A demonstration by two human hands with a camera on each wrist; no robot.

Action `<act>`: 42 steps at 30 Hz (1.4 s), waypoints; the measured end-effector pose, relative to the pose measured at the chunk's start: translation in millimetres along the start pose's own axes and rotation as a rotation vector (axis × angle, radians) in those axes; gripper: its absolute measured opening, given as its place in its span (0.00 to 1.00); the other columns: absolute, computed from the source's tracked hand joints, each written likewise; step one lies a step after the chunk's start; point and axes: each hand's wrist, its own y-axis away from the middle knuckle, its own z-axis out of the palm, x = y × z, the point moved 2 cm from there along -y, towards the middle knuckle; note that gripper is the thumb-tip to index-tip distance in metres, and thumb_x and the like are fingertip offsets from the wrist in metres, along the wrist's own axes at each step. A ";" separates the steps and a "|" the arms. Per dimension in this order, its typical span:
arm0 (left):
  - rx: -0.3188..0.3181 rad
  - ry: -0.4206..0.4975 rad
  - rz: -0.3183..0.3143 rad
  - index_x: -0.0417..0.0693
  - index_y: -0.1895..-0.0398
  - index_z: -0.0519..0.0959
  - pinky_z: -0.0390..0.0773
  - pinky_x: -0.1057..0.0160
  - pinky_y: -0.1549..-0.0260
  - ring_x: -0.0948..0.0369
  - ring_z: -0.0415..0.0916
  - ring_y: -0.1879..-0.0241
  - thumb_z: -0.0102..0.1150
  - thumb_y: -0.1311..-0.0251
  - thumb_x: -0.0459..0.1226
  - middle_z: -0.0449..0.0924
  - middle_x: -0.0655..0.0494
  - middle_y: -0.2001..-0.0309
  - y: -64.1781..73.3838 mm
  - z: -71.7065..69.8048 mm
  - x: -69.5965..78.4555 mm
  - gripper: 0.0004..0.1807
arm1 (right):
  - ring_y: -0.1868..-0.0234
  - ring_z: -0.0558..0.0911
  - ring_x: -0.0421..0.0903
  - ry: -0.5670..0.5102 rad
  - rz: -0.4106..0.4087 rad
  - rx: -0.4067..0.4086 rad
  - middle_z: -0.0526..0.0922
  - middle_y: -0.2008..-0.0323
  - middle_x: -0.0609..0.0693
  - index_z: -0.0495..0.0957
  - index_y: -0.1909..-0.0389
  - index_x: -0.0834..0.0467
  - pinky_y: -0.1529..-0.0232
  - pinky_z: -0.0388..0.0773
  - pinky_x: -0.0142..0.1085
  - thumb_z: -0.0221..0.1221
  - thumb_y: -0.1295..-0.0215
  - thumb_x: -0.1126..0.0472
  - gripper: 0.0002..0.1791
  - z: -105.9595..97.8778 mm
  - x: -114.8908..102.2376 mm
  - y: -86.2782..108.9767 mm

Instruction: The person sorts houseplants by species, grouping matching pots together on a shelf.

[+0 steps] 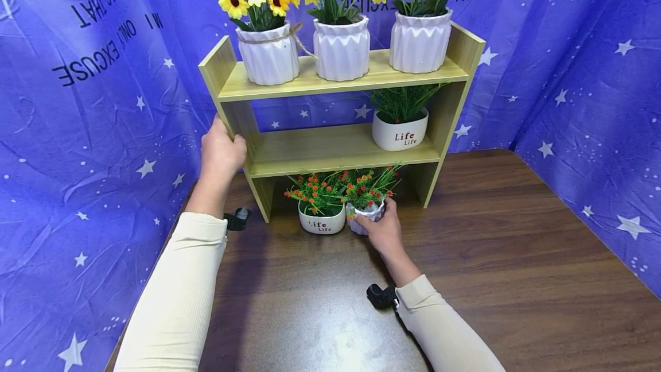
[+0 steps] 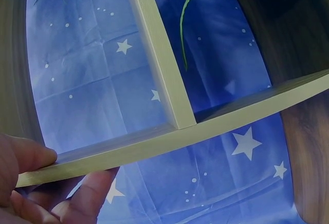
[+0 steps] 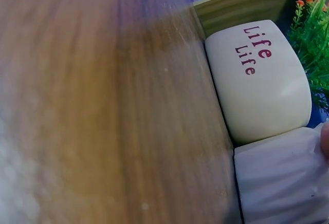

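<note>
My left hand grips the left side panel of a light wooden shelf; in the left wrist view, thumb and fingers lie on opposite faces of the board. Down at the bottom level, my right hand holds a small white ribbed flowerpot with red-flowered greenery, its fingers at the pot's right side. Directly left of that pot, and touching it in the right wrist view, stands a white oval planter marked "Life". Most of the right hand lies outside the right wrist view.
Three white pots of yellow flowers line the top shelf. Another "Life" planter with green grass stands at the right of the middle shelf. The shelf rests on a dark wooden table, and blue star-print cloth hangs around it.
</note>
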 end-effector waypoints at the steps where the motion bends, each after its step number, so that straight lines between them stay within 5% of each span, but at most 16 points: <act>1: 0.000 0.001 0.002 0.39 0.42 0.68 0.71 0.41 0.45 0.35 0.73 0.43 0.49 0.38 0.31 0.78 0.32 0.47 -0.1 0.5 -0.3 0.20 | 0.39 0.73 0.61 -0.001 0.000 0.005 0.73 0.41 0.69 0.59 0.34 0.68 0.36 0.67 0.49 0.72 0.48 0.67 0.43 -0.5 0.2 0.2; 9: 0.000 0.012 0.010 0.39 0.42 0.69 0.71 0.42 0.44 0.35 0.73 0.43 0.49 0.38 0.31 0.78 0.32 0.47 0.1 1.8 -0.9 0.20 | 0.46 0.75 0.57 -0.053 -0.001 0.062 0.75 0.45 0.65 0.62 0.36 0.68 0.45 0.72 0.48 0.73 0.49 0.64 0.41 -5.8 1.8 3.4; 23: -0.006 0.009 0.007 0.39 0.41 0.68 0.71 0.41 0.45 0.35 0.73 0.43 0.49 0.38 0.31 0.78 0.32 0.46 0.2 -0.3 -0.3 0.21 | 0.46 0.75 0.54 -0.083 -0.007 0.087 0.74 0.45 0.62 0.63 0.37 0.66 0.45 0.72 0.45 0.75 0.50 0.62 0.42 -19.2 -6.6 18.4; 42: -0.007 0.019 0.018 0.37 0.41 0.68 0.71 0.41 0.45 0.35 0.73 0.43 0.48 0.38 0.31 0.78 0.30 0.47 0.9 -0.1 -1.3 0.21 | 0.53 0.76 0.51 -0.175 -0.093 0.072 0.73 0.48 0.59 0.63 0.38 0.64 0.59 0.77 0.29 0.74 0.51 0.66 0.41 -36.0 -44.4 39.6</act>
